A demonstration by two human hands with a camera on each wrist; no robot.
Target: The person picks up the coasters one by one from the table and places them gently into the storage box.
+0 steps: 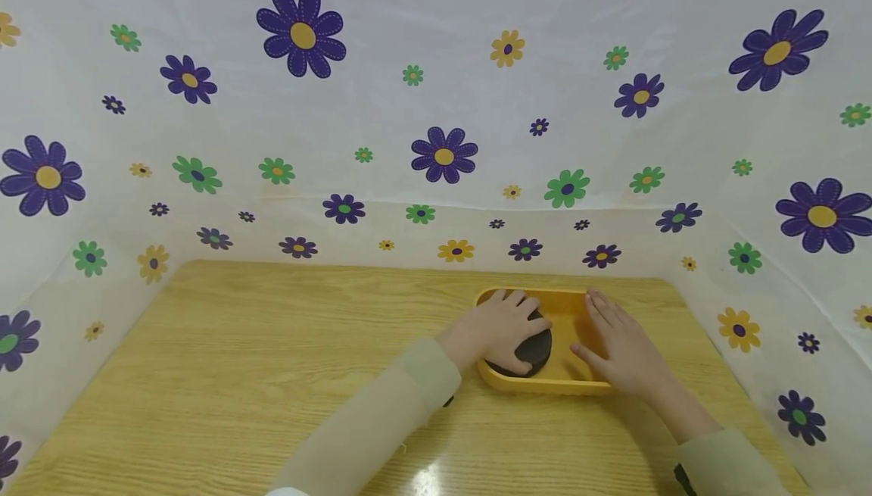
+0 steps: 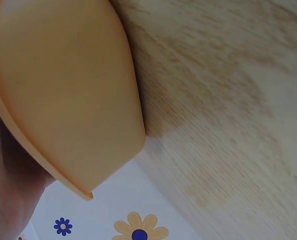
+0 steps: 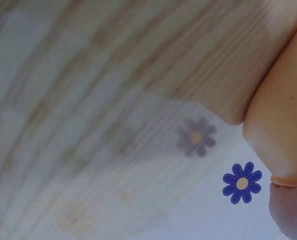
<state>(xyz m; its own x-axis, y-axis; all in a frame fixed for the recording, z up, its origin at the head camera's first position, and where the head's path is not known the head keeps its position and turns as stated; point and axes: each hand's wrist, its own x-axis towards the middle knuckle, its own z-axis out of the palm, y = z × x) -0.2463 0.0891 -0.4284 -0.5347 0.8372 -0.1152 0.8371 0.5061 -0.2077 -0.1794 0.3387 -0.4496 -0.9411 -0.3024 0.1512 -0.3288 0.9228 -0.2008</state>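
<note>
A shallow yellow tray (image 1: 562, 388) with rounded corners stands on the wooden table. Inside its left end lies a round, flat black object (image 1: 538, 350), thick like a disc. My left hand (image 1: 500, 329) grips it from above, thumb at the near edge and fingers spread over the far side, hiding much of its top. At the tray's right end lies my right hand (image 1: 627, 352), fairly straight fingers along the rim and thumb inside. The left wrist view shows the tray's outer wall (image 2: 68, 90) close up; the right wrist view catches the wall (image 3: 283, 105) and part of a fingertip.
The wood-grain table (image 1: 272, 360) extends left and toward me. A white cloth (image 1: 381, 117) printed with purple, yellow and green flowers hangs behind the table and along both sides. The tray sits near the table's back right, not far from the right-hand cloth.
</note>
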